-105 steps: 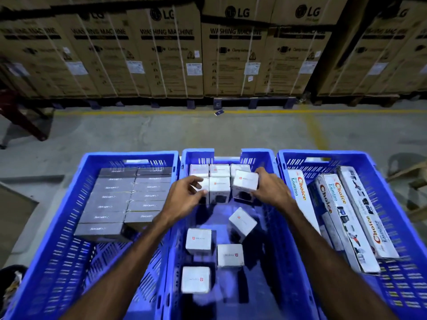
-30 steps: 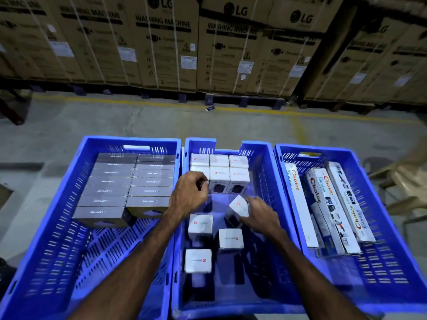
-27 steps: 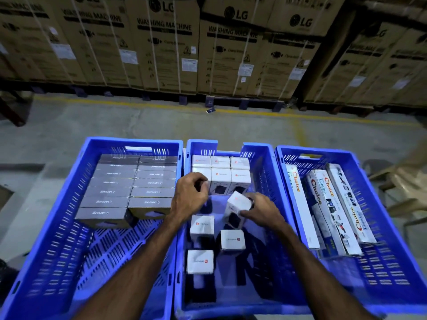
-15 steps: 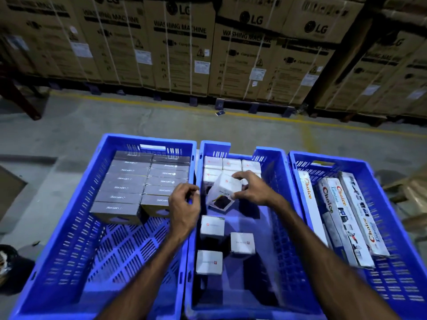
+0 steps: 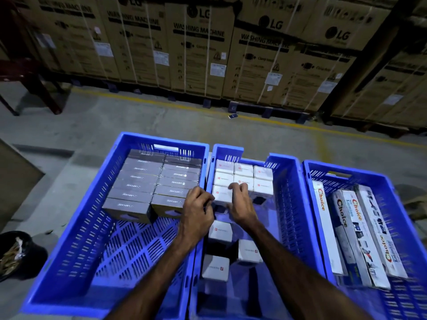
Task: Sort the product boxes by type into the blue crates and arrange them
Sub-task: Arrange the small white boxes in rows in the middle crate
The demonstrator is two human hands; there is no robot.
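Observation:
Three blue crates stand side by side. The left crate (image 5: 76, 229) holds rows of dark grey boxes (image 5: 143, 181). In the middle crate (image 5: 288, 204), white boxes (image 5: 243, 169) are packed in a block at the far end. Both hands are on one white box (image 5: 222, 194) at the block's near left corner. My right hand (image 5: 240, 204) grips it with fingers over its top, and my left hand (image 5: 197, 211) holds its left side. Three loose white boxes (image 5: 220, 232) lie nearer me. The right crate (image 5: 369, 176) holds long "Choice" boxes (image 5: 353, 227).
Tall LG washing machine cartons (image 5: 203, 54) on pallets line the far side behind a yellow floor line (image 5: 277, 122). A small dark object (image 5: 233, 115) lies on the concrete. A dark bin (image 5: 16, 255) sits at lower left, and a dark red frame (image 5: 34, 84) stands at upper left.
My right hand picked a loose white box from the middle crate and carried it to the block's near left corner. My left hand came over onto its side.

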